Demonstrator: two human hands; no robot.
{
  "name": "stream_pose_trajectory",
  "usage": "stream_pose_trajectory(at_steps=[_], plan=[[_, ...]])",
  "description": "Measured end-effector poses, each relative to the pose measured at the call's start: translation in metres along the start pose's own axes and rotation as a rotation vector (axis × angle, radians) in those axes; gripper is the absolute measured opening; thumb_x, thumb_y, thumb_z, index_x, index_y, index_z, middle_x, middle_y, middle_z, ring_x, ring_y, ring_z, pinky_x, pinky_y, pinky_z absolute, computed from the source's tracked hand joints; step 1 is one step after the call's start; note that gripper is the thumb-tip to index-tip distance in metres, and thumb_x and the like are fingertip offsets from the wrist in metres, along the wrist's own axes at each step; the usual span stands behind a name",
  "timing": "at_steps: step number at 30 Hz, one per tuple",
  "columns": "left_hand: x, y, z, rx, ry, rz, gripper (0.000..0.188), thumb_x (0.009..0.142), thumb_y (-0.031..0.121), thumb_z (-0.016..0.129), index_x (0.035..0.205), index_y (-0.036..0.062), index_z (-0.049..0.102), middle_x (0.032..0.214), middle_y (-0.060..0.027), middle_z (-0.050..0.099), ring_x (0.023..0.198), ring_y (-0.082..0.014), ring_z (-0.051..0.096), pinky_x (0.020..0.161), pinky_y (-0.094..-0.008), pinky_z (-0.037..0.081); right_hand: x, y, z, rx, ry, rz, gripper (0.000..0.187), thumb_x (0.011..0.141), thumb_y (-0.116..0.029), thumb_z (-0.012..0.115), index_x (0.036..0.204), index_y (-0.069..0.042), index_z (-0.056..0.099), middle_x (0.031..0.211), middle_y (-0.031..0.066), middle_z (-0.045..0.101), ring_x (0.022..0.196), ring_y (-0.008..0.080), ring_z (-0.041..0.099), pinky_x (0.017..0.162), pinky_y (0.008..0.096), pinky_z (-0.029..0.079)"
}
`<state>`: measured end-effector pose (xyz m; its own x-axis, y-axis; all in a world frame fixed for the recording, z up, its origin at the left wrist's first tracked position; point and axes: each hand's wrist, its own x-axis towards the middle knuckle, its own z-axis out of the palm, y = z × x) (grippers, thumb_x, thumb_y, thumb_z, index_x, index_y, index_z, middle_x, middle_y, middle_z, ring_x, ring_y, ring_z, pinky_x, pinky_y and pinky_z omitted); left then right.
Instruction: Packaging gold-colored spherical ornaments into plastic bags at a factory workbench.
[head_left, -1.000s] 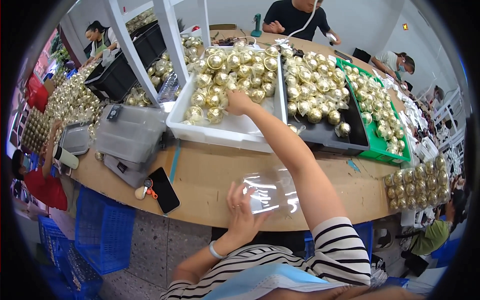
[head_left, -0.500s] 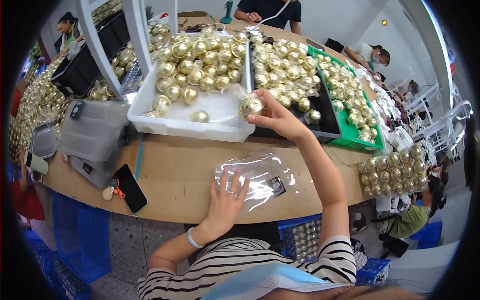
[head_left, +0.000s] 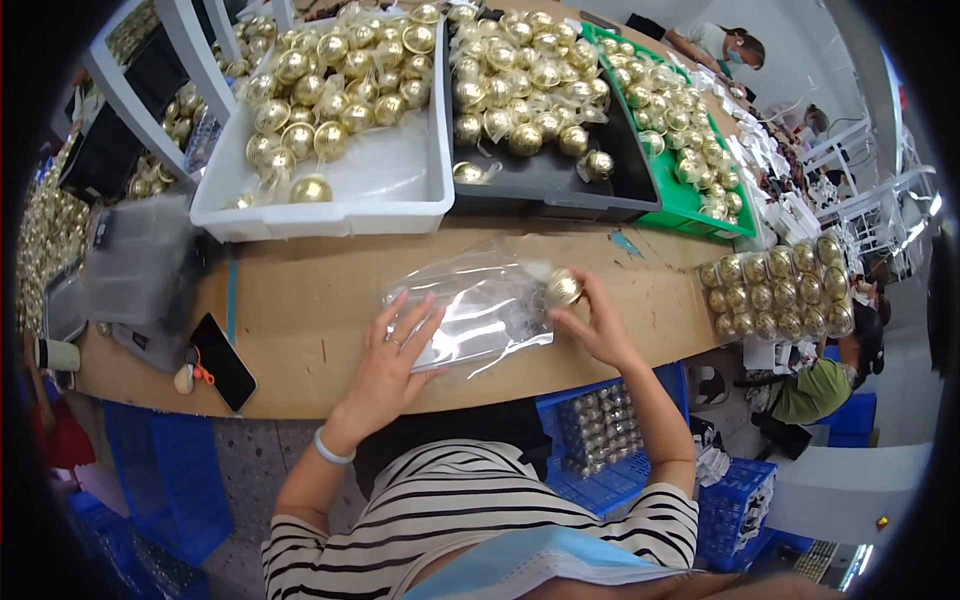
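Observation:
My right hand (head_left: 600, 325) pinches a shiny gold ball ornament (head_left: 565, 288) at the right end of a clear plastic box (head_left: 470, 325). The box lies on its side on the brown table, and its edges are hard to make out through the glare. Fingers spread, my left hand (head_left: 398, 350) rests flat on the left part of the box. Beyond my hands stand a white tray (head_left: 325, 222), a black tray (head_left: 555, 207) and a green tray (head_left: 690, 217), each holding many gold balls in thin clear wrap.
Left on the table lie a phone (head_left: 223, 362), an orange keyring (head_left: 203, 368) and a stack of flat clear boxes (head_left: 140, 255). A filled pack of gold balls (head_left: 775, 295) stands at the right edge. Blue crates (head_left: 640, 480) sit below. A person (head_left: 720, 48) works at far right.
My right hand has brought the gold ball from above the white tray down to the clear box's right end. My left hand stays on the box. The view has shifted.

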<state>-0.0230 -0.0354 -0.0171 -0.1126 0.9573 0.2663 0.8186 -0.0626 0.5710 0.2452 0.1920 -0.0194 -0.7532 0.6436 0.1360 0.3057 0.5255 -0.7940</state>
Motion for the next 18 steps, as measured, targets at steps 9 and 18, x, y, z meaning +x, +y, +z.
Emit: stream_pose_trajectory(at_steps=[9, 18], plan=[[-0.004, -0.012, -0.009, -0.265, -0.118, 0.088, 0.085, 0.077, 0.014, 0.081, 0.153, 0.0072, 0.043, 0.159, -0.0115, 0.04, 0.147, -0.0361, 0.032, 0.12, -0.0459, 0.028, 0.046, -0.055, 0.065, 0.51, -0.812, 0.263, 0.069, 0.088, -0.018, 0.082, 0.144, 0.002, 0.047, 0.145, 0.0126, 0.05, 0.132, 0.0203, 0.05, 0.108, 0.0366, 0.043], [-0.014, -0.01, 0.0, -0.117, -0.037, 0.058, 0.083, 0.082, 0.013, 0.075, 0.156, 0.0104, 0.038, 0.163, -0.0047, 0.035, 0.149, -0.0306, 0.029, 0.113, -0.0487, 0.028, 0.076, -0.06, 0.119, 0.505, -0.361, 0.331, 0.048, 0.082, -0.013, 0.082, 0.122, 0.006, 0.066, 0.1, 0.013, 0.075, 0.093, 0.016, 0.072, 0.081, 0.0289, 0.058]])
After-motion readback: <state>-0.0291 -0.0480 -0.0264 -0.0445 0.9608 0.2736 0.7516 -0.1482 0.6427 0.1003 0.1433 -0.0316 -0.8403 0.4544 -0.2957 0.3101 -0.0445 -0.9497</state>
